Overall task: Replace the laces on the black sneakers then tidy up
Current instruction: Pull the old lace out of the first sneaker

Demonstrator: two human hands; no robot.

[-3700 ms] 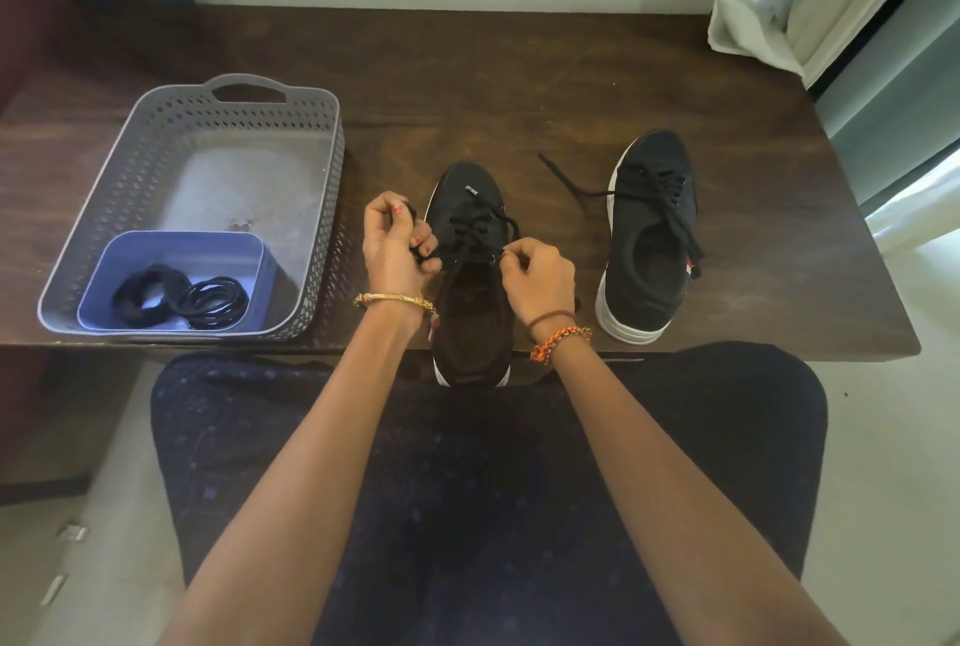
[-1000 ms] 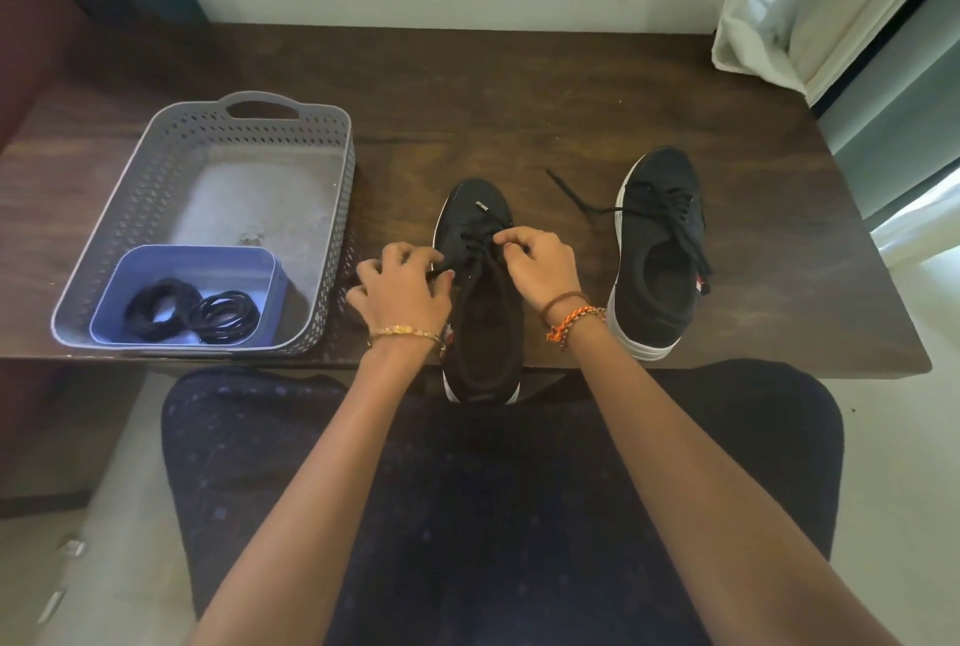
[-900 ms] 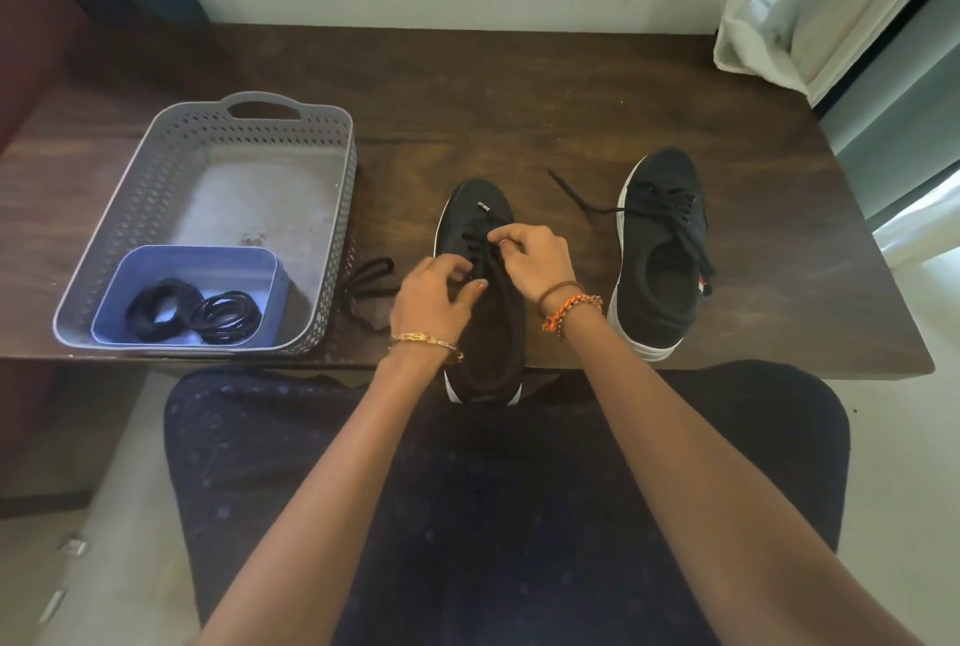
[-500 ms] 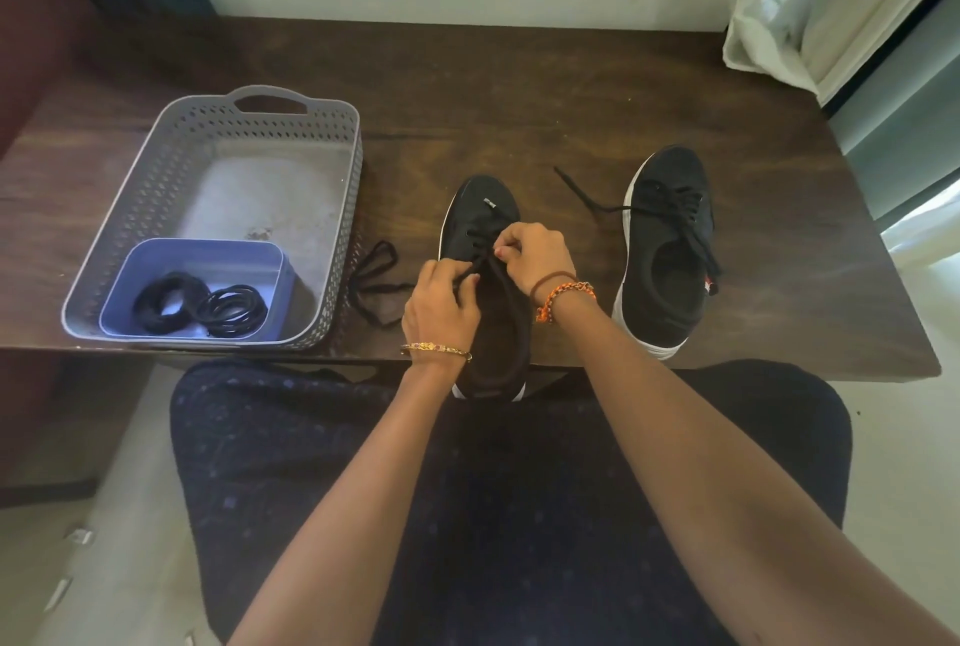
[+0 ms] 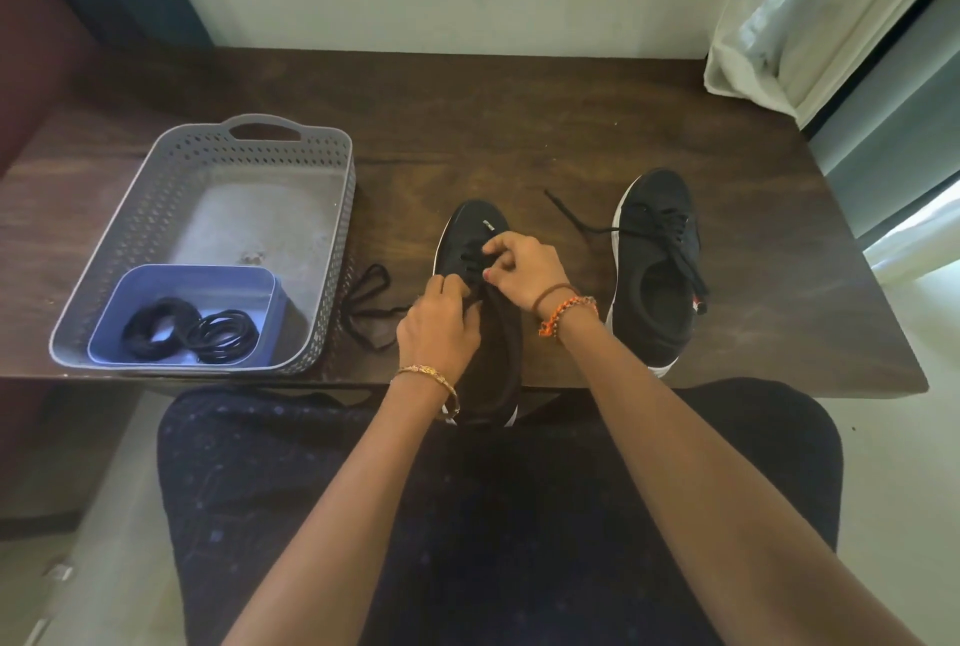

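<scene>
Table [image 5: 519, 126] edge ran straight across in front of me, and the heel of the near sneaker [image 5: 493, 333] hung past it toward my lap. From that shoe, I saw bare dark wood at twelve o'clock reaching back to the wall. At three o'clock the second sneaker [image 5: 655, 276] stood close to the front edge, its heel at the lip, with its lace [image 5: 587, 224] trailing loose toward eleven o'clock. At nine o'clock a grey basket [image 5: 156, 209] sat against the front edge, holding a blue tub [image 5: 260, 282] with black coils in its near corner. Between basket and near shoe a loose black lace [image 5: 366, 302] lay looped on the wood. A curtain [image 5: 779, 22] hung over the far right corner, and pale floor showed beyond the right end.

My left hand [image 5: 439, 328] was curled over the left side of the shoe's opening, fingertips pinching the lace at the eyelets. My right hand [image 5: 522, 266] sat just beyond it at one o'clock, fingers bent and gripping the crossed lace on the tongue. The two hands were nearly touching over the shoe.
</scene>
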